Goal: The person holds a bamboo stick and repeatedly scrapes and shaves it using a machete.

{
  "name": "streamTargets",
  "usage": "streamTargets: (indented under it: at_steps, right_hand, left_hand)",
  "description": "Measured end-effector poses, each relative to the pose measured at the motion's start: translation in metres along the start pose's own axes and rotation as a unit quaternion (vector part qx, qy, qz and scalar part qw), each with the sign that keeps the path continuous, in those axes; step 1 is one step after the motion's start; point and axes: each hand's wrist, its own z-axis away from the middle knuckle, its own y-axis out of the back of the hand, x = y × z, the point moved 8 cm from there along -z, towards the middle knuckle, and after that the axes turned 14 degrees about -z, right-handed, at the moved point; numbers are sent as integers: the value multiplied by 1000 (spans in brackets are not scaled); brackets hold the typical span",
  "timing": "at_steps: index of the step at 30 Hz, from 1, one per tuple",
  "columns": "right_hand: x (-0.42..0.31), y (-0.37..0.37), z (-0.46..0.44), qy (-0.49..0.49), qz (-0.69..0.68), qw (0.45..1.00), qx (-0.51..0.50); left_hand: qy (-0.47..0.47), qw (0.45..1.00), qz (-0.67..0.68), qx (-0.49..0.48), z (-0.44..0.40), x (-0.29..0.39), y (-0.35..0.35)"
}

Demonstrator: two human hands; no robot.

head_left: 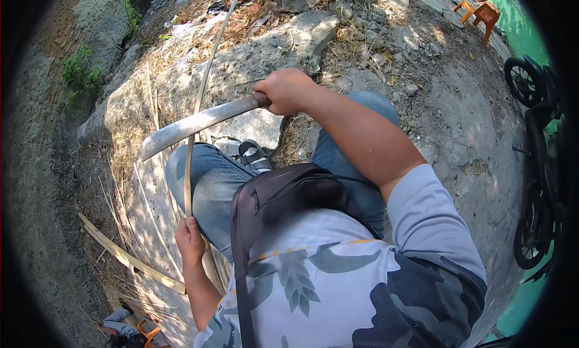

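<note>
My right hand (286, 91) is closed around the handle of a machete (202, 120), its long blade pointing left above my knee. A long, thin bamboo strip (208, 75) runs from my left hand (190, 242) up past my knee toward the rubble. The fingers of my left hand are wrapped round its lower end. The blade lies across the strip; whether its edge touches or cuts in, I cannot tell. Several more thin strips (146, 202) lie on the ground to the left, along with a wider split bamboo piece (136, 262).
A broken concrete slab (256, 61) lies in front of my knees among rubble and dry straw. A motorbike (537, 167) stands at the right, with an orange plastic stool (484, 19) at the upper right. Part of another person (119, 324) shows at the lower left.
</note>
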Motion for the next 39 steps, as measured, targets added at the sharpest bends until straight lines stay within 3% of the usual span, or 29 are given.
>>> streamTargets:
  at_steps: [4, 7, 10, 14, 18, 25, 33, 39]
  right_hand:
    - [-5, -10, 2, 3, -21, 1000, 14]
    - [-15, -10, 0, 33, 46, 998, -9]
    - [-3, -2, -3, -11, 3, 1000, 12]
    - [45, 18, -13, -71, -104, 983, 135]
    - [44, 16, -5, -84, -80, 989, 88]
    - [-23, -16, 0, 84, 44, 995, -5]
    - [66, 21, -15, -105, -115, 983, 97]
    - [24, 1, -5, -1, -93, 995, 48]
  left_hand:
    - [8, 998, -58, 4, 4, 15, 9]
    - [1, 997, -79, 10, 3, 12, 10]
    - [14, 998, -67, 8, 5, 11, 10]
    - [8, 999, -48, 2, 1, -3, 2]
    - [1, 998, -64, -6, -1, -3, 5]
    - [-3, 998, -55, -9, 8, 8, 23]
    - [-34, 999, -10, -5, 43, -21, 23]
    - [-40, 999, -10, -35, 33, -17, 23]
